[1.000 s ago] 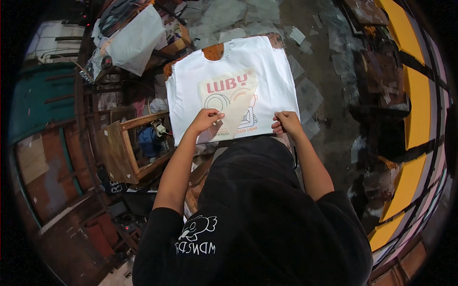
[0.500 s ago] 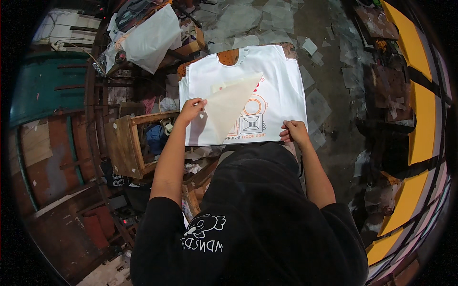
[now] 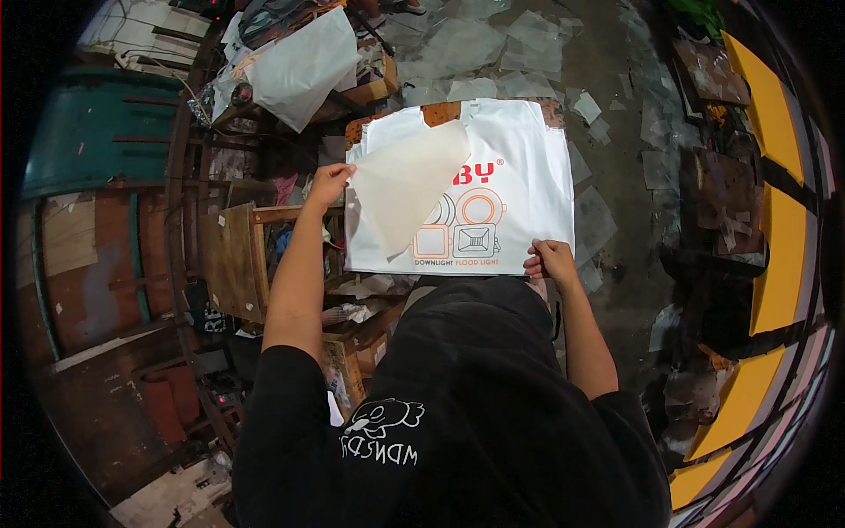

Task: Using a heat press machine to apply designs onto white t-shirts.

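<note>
A white fabric piece [image 3: 537,176] with a rounded neck cut-out, like a shirt front, lies flat in front of me. It carries a red, orange and grey print of lamp outlines. My left hand [image 3: 331,183] is closed, pinching the corner of a thin cream transfer sheet [image 3: 407,180]. The sheet is lifted and curved, covering the left part of the print. By the fabric's lower right edge, my right hand [image 3: 553,261] has its fingers curled together; what they grip, if anything, is hidden.
Under the fabric, a worn brown board [image 3: 440,114] shows at the far edge. A wooden crate [image 3: 231,262] stands at the left. Farther off is a white plastic bag [image 3: 304,75]. Loose clear sheets [image 3: 537,44] litter the floor. Yellow panels [image 3: 775,255] line the right side.
My left hand has moved left, drawing the cream sheet with it and uncovering more of the red lettering and lamp outlines. My right hand stays by the lower right edge. The view has shifted slightly.
</note>
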A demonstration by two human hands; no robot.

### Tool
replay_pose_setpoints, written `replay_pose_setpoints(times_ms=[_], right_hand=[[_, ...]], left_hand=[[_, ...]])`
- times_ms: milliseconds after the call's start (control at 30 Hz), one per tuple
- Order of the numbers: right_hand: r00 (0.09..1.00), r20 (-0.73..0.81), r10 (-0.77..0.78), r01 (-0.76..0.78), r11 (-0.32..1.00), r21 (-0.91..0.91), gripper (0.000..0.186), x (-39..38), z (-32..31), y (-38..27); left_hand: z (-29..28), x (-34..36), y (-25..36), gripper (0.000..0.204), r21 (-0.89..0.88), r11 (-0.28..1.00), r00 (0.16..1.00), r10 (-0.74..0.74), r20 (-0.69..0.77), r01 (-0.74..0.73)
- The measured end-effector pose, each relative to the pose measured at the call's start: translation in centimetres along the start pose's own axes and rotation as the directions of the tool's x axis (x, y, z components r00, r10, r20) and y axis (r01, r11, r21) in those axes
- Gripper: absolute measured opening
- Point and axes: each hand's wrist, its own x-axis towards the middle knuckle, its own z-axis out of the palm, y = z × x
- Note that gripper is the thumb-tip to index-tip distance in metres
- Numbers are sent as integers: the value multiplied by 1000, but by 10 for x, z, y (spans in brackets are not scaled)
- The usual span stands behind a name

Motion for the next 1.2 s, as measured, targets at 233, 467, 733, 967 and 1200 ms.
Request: replay_pose_setpoints(times_ms=[233,467,733,967,1200], right_hand=[[999,-10,-35,35,999,-21,35,-1,1,1],[999,-13,-51,50,997,-63,34,-3,4,-1],[999,-29,-46,43,995,-90,34,-4,4,0],[1000,5,-30,31,994,-108,32,-2,5,-1],[998,48,-43,46,997,-55,35,0,1,2]], left_hand=[[-51,18,12,27,115,993,987,-3,-163,22],[-101,24,16,22,127,992,953,10,-302,29],[-159,51,-3,26,-17,996,823,59,-564,-83],[-255,-16,33,26,-141,911,486,72,-871,-387],[-361,-193,8,48,-556,610,561,-210,-801,-565]])
